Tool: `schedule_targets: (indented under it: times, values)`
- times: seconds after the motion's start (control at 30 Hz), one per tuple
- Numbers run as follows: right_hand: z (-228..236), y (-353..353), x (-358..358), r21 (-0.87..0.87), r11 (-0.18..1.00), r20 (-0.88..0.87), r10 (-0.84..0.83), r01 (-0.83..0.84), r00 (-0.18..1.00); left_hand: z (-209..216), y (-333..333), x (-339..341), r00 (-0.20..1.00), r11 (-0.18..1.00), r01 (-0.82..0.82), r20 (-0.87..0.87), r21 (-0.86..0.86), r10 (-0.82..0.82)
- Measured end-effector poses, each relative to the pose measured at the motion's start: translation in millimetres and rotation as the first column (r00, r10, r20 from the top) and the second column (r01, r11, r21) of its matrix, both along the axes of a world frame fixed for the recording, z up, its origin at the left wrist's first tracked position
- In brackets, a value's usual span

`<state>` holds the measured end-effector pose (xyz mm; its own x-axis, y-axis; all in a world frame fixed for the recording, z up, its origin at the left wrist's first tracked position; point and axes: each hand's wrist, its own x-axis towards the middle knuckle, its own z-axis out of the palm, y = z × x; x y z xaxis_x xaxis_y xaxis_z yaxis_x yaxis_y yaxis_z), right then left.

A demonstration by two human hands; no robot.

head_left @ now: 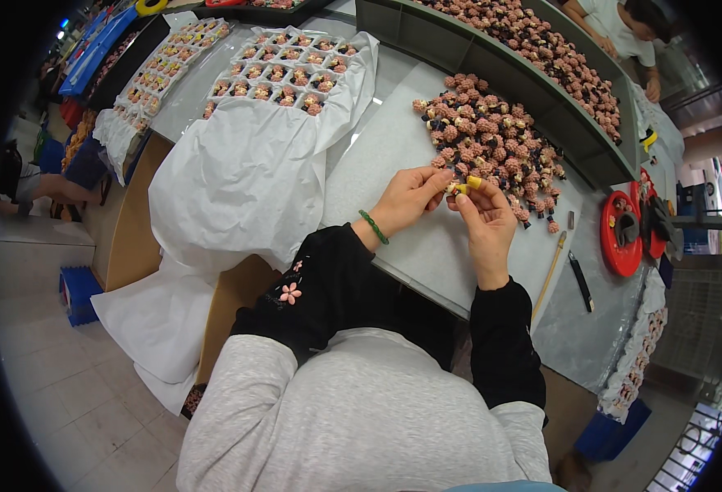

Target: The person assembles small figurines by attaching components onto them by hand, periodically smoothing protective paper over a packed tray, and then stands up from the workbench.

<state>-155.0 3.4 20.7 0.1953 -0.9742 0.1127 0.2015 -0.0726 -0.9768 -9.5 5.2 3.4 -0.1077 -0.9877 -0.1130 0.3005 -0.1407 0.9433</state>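
Observation:
In front of me, my left hand (410, 201) and my right hand (490, 228) meet at the near edge of a pile. Between their pinched fingertips is a small figurine (452, 188), mostly covered by the fingers, with a pale and dark part showing. Yellow covers wrap fingertips of the right hand. The pile of small figurines (492, 139), with bumpy pink heads and dark bodies, lies just beyond both hands on a white sheet (377, 176). A green bead bracelet circles my left wrist.
Behind the pile stands a long grey bin (558, 123) full of similar figurines. A white compartment tray (250, 97) of figurines sits at left on white paper (238, 176). Rightward lie a thin brush (548, 279), a black-handled tool (580, 281) and a red disc (619, 254). Another person (623, 33) works far right.

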Motion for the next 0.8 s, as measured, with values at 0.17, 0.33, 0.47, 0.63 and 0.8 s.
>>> schedule_targets:
  times: [0.17, 0.33, 0.47, 0.63, 0.8]
  values:
    - [-0.6, 2.1, 2.0, -0.008, 1.0, 0.01, 0.002, -0.002, 1.0, 0.7, 2.6, 4.1, 0.999, 0.999, 0.029, -0.02, 0.016, -0.029]
    - [-1.0, 4.1, 0.3, -0.081, 0.996, 0.008, -0.025, 0.026, 1.0, 12.5, 3.9, -3.6, 0.995, 0.999, -0.005, -0.101, -0.036, 0.001]
    - [-7.1, 2.4, -1.2, -0.296, 0.954, -0.187, -0.093, 0.034, 0.978, 6.0, 0.7, -0.7, 0.997, 0.992, 0.033, -0.059, -0.124, -0.04]
    - [27.9, 9.9, -16.3, -0.35, 0.918, -0.189, -0.264, 0.186, 0.946, 11.7, 2.0, -4.7, 0.996, 0.997, 0.057, -0.07, -0.049, -0.06]
    - [28.9, 32.3, -66.2, -0.15, 0.928, 0.009, -0.344, 0.341, 0.939, 14.6, 4.7, -4.8, 0.988, 0.978, 0.137, -0.05, -0.16, -0.146]
